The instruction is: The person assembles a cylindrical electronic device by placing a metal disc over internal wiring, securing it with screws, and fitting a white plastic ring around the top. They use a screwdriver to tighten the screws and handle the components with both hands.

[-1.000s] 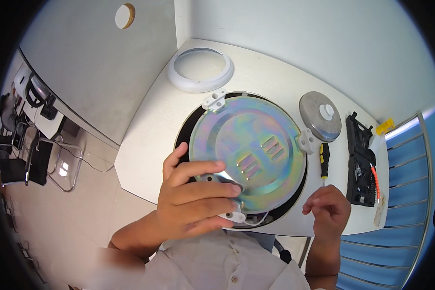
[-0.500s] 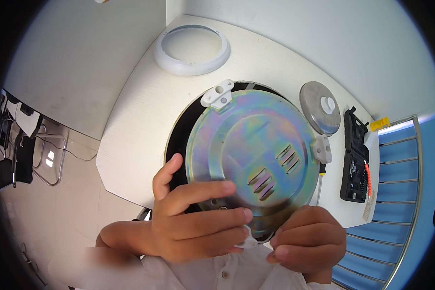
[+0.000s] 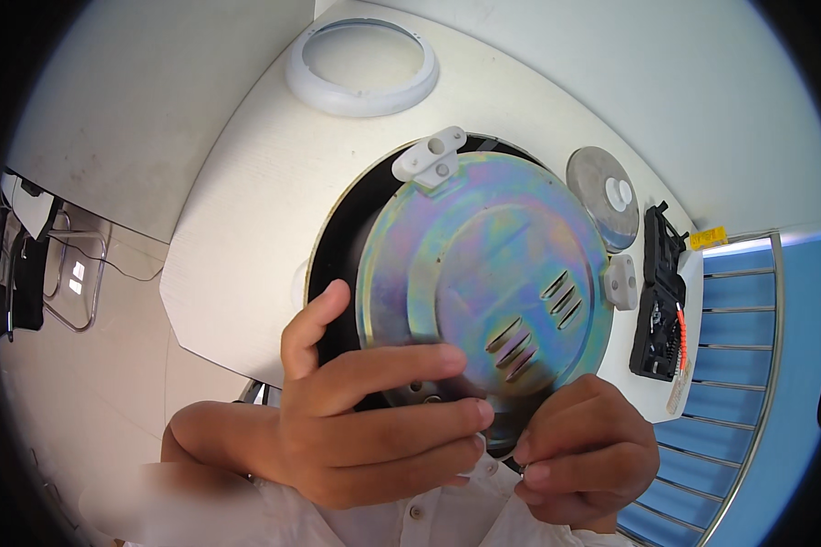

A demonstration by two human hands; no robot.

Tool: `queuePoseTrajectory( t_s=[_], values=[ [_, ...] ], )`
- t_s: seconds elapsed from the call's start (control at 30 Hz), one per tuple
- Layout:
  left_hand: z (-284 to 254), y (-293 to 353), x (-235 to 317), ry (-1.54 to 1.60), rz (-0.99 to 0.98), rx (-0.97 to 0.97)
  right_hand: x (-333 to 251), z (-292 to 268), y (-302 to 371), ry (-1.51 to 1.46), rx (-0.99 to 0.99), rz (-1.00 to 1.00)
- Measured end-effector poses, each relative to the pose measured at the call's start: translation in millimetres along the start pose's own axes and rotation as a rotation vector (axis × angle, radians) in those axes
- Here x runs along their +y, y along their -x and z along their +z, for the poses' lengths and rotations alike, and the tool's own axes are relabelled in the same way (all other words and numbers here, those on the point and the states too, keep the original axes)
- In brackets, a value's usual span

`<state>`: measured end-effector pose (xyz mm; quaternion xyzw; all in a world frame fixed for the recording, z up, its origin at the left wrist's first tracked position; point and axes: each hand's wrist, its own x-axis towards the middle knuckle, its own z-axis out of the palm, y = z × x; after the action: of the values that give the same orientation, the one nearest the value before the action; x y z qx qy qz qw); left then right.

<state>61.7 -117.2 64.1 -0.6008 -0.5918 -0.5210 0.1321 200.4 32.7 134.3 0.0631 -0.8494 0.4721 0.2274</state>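
Observation:
A round metal base plate (image 3: 465, 273) with a rainbow sheen, vent slots and white plastic feet is tilted up before me. Behind its left side shows the dark inside of a round, black-walled housing (image 3: 337, 242). My left hand (image 3: 383, 428) is on the plate's lower left, fingers across its face and thumb raised at its side; the grip behind is hidden. By the lower right edge, my right hand (image 3: 588, 451) is closed in a pinch. A tiny metallic bit shows at its fingertips, too small to name. One white foot (image 3: 429, 157) sits at the top, another (image 3: 621, 282) at the right.
A white ring-shaped frame (image 3: 363, 100) lies at the table's far left. To the right are a grey metal lid (image 3: 597, 202) with a white knob and an open black tool case (image 3: 659, 310). A metal railing (image 3: 775, 319) runs beyond the table (image 3: 237, 246).
The plate appears slightly higher and farther right, with my left hand along with it. My right fingertips have shifted a little, and a tiny metallic bit now shows between them. The view has shifted slightly.

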Motion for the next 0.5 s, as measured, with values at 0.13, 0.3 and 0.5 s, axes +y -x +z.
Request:
queuePoseTrajectory(
  t_s=[0.13,0.3,0.5],
  values=[
    [0,1,0,0.001,0.0,-0.012,-6,5,0,0.002,0.063,0.049],
    [-6,-3,4,0.021,-0.019,-0.058,-5,7,3,0.121,0.066,0.038],
    [-11,-3,5,0.024,-0.015,-0.117,-8,3,11,0.089,0.074,0.013]
  ],
)
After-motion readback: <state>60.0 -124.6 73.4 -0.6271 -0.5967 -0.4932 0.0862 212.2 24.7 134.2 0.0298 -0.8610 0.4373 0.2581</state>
